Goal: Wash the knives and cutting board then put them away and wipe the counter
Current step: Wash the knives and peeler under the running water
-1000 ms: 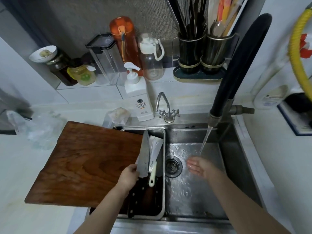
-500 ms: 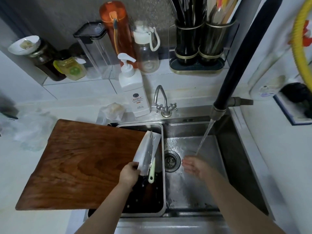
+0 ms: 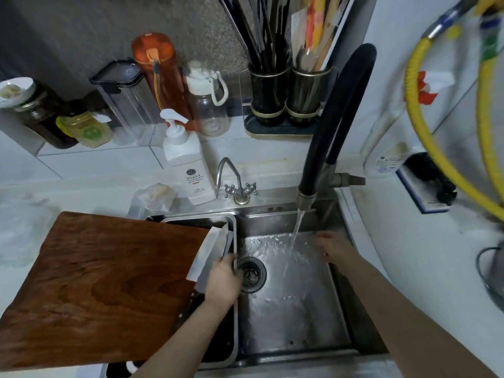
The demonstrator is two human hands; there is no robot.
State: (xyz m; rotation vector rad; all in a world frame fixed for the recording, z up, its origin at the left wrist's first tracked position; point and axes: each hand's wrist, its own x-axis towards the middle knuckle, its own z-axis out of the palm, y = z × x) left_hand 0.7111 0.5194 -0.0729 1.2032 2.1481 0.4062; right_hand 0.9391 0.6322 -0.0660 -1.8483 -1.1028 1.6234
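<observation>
Left hand (image 3: 222, 281) at frame centre gripping broad steel knives (image 3: 210, 253) by their handles, blades over the large brown wooden cutting board (image 3: 101, 290) at lower left, right hand (image 3: 331, 245) relaxed, empty, beside the running water stream (image 3: 296, 236) in the stainless steel sink (image 3: 294, 309).

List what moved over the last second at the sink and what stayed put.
The left hand carried the broad steel cleaver rightward to the basin edge, still gripping it. The open right hand shifted from under the running water stream to its right side. The brown wooden cutting board stayed over the sink's left side; the black faucet keeps running.
</observation>
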